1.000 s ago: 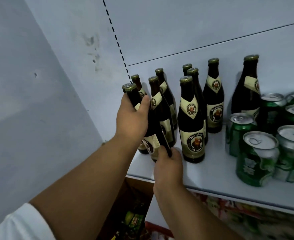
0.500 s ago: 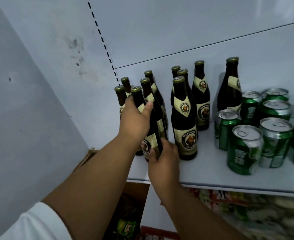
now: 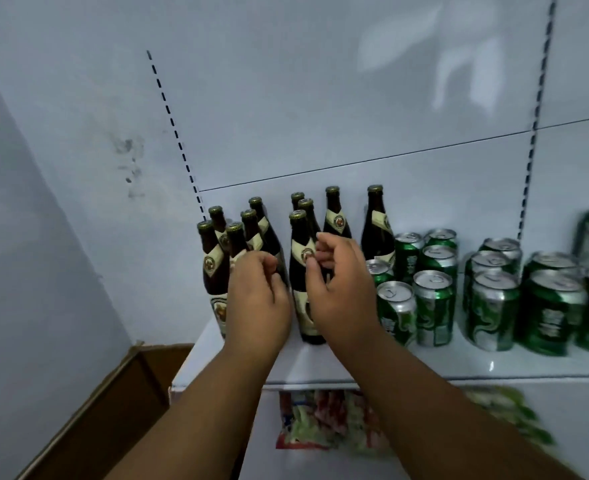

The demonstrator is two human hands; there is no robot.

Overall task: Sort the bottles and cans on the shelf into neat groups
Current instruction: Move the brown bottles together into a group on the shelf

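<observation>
- Head view: both forearms are reaching up from the bottom of the picture toward the white shelf (image 3: 424, 367), the two hands side by side in front of the dark brown beer bottles (image 3: 333, 216) at its left end.
- The left hand (image 3: 256, 299) is hanging with its back to the camera, fingers curled downward; it is covering the lower part of the leftmost cluster of bottles, and whether those fingers are gripping one cannot be told.
- The right hand (image 3: 338, 289) is sitting just beside the front bottle (image 3: 300, 271) of the middle cluster, its fingertips (image 3: 321, 258) curled in at the bottle's shoulder label; touching or pinching cannot be told.
- The bottles are standing upright in two tight clusters plus two single ones toward the back wall, all on the shelf's left part.
- The green cans (image 3: 431, 306) are standing upright to the right of the bottles, in loose groups running to the right edge.
- A brown cardboard box (image 3: 113, 403) is sitting below the shelf at lower left, and coloured packets (image 3: 321, 420) are lying on the level beneath.
- Compared with half a second ago, the left hand is no longer wrapping a bottle neck high up, and the right hand is no longer down at a bottle's base; it is now up at the shoulder of the next bottle over.
- The camera is now taking in more cans on the right.
</observation>
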